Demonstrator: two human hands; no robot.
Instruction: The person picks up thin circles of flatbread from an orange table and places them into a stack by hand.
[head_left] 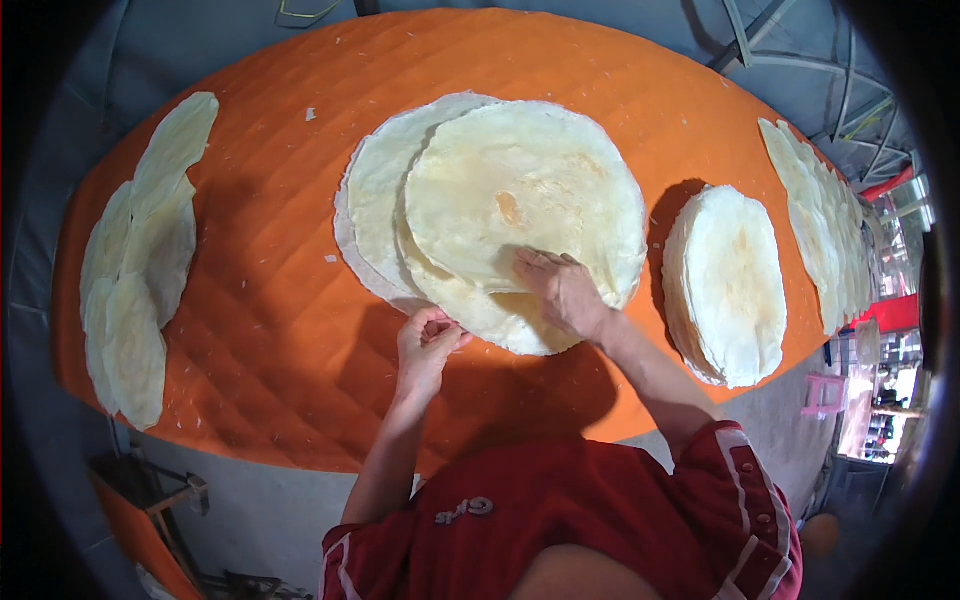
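Note:
Thin, pale round flatbreads overlap in the middle of the orange table. The upper flatbread (pixel 520 190) lies to the right over a lower flatbread (pixel 372 220), whose left part shows. My left hand (pixel 428 345) is closed, its thumb and fingers pinching a sheet edge at the near side of the pile. Which layer it pinches is hard to make out. My right hand (pixel 565 290) rests on the upper flatbread near its front edge, fingers stretched forward on the surface. Its thumb is hidden.
A thick stack of flatbreads (pixel 735 285) stands to the right. More sheets (pixel 815 220) overlap along the right end of the orange table (pixel 270 330), and several sheets (pixel 140 260) lie at its left end. Small crumbs dot the cover. A pink stool (pixel 824 394) stands beyond on the floor.

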